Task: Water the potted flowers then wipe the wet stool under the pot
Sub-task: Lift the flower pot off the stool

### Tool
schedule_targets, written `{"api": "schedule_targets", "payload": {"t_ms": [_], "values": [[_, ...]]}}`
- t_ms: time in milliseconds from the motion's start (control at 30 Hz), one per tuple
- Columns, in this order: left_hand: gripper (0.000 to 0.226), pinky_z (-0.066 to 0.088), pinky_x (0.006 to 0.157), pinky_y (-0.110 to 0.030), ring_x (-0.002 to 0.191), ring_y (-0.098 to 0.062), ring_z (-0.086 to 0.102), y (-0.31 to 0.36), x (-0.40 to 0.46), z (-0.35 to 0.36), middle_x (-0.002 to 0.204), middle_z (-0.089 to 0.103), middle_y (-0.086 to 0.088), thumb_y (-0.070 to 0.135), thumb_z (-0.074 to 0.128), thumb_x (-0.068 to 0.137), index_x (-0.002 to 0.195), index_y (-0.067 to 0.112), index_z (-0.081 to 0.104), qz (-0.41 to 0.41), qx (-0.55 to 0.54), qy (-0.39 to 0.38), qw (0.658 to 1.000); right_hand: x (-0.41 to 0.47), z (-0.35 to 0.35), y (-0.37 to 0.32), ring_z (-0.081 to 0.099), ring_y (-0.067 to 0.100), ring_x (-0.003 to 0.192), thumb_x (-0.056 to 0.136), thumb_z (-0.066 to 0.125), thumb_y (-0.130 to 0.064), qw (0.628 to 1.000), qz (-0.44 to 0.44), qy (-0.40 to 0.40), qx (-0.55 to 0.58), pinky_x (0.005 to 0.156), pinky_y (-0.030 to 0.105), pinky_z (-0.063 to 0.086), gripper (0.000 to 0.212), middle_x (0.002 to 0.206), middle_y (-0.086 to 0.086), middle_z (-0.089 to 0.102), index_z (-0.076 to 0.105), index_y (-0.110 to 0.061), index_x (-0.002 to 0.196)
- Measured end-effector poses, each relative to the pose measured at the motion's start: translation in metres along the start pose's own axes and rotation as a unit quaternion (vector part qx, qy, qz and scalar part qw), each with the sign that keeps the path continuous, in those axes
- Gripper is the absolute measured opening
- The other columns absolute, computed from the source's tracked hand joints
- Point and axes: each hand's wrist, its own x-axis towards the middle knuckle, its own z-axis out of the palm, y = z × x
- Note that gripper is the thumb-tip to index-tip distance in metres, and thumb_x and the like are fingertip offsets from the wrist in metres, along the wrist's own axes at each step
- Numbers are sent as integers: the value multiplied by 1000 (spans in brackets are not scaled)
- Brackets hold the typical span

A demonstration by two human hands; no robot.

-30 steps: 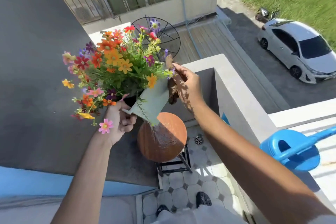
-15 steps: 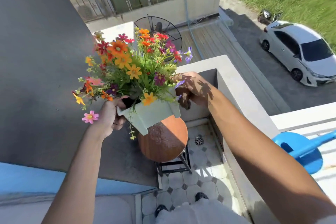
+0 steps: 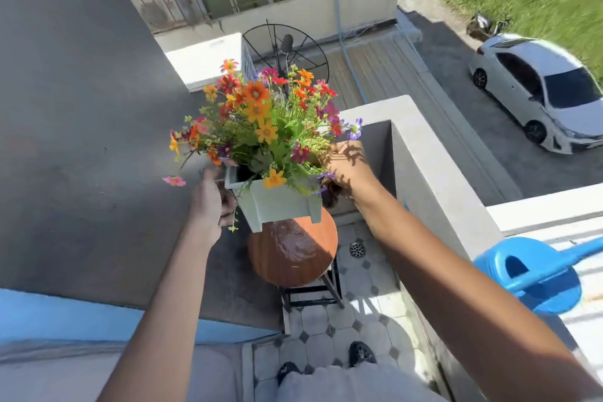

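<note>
Above the wet stool, flower pot now level between both clasping hands, no longer tilted.

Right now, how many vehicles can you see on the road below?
2: a white car at the right edge of the road, and a parked scooter behind it beside the grass. More vehicles may stand outside the picture.

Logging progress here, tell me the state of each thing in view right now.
Flower pot: lifted, held level above stool.
Left hand: gripping pot's left side.
Right hand: gripping pot's right side.
Stool: seat wet, uncovered.
Watering can: set down on ledge.
</note>
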Motion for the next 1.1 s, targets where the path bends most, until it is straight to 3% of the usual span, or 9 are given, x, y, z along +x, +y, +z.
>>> {"api": "schedule_targets", "payload": {"t_ms": [133,300,400,533,700,767,867,967,1100], "values": [[19,14,36,-14,29,-7,25,-22,-16,21,54,52,-11,6,36,91,77,7,50,-43,-61,-4,997,2,15,-6,27,14,53,83,58,-1,995,-31,78,-51,42,18,14,42,54,6,25,30,-17,56],[21,18,40,-21,41,-10,30,-29,-37,53,66,62,-10,32,44,99,104,17,58,-80,-36,-135,987,-8,19,-3,18,6,35,82,54,8,987,-79,104,-90,35,21,17,47,39,-7,20,28,-16,52],[29,20,39,-21,42,-11,31,-26,-31,61,61,66,-4,35,41,101,100,16,63,-77,-37,-138,987,-14,24,7,19,4,49,77,54,6,990,-95,81,-64,42,20,17,45,49,-10,23,28,-22,52],[30,22,33,-17,33,-6,32,-38,-30,66,62,49,-3,12,28,98,86,10,56,-79,-47,-110,990,-23,35,24,38,9,55,84,65,-17,999,-23,19,-19,52,22,32,40,55,-4,43,41,-21,53],[35,20,31,-14,29,-2,30,-42,-32,62,62,40,1,5,25,100,75,14,49,-49,-93,-73,992,-28,46,26,30,11,59,65,66,-46,997,-67,28,-21,50,29,28,35,55,-5,39,50,-15,58],[35,21,31,-13,29,-1,31,-41,-31,59,64,40,1,5,24,100,77,14,48,-42,-95,-62,993,-29,50,27,45,10,61,69,68,-45,998,-40,-9,-46,53,28,41,35,59,1,58,63,-10,73],[34,21,31,-12,29,-1,31,-33,-28,50,63,42,2,6,26,102,79,14,51,-37,-120,-44,991,-33,48,32,71,16,89,80,75,-21,992,-8,-78,102,79,26,57,24,94,3,77,74,-14,102],[32,21,28,-12,27,-2,32,-22,-26,39,57,46,-3,6,29,101,83,8,55,-56,-139,-47,988,-45,44,38,69,18,107,86,71,-6,983,-43,-83,161,94,35,57,42,117,7,72,66,-12,127],[35,20,29,-13,27,-4,31,-14,-31,31,48,52,-5,5,26,100,81,7,55,-65,-136,-79,985,-47,51,29,67,13,108,88,67,-8,986,-140,-43,85,99,38,54,37,116,2,73,68,-13,125]]}}
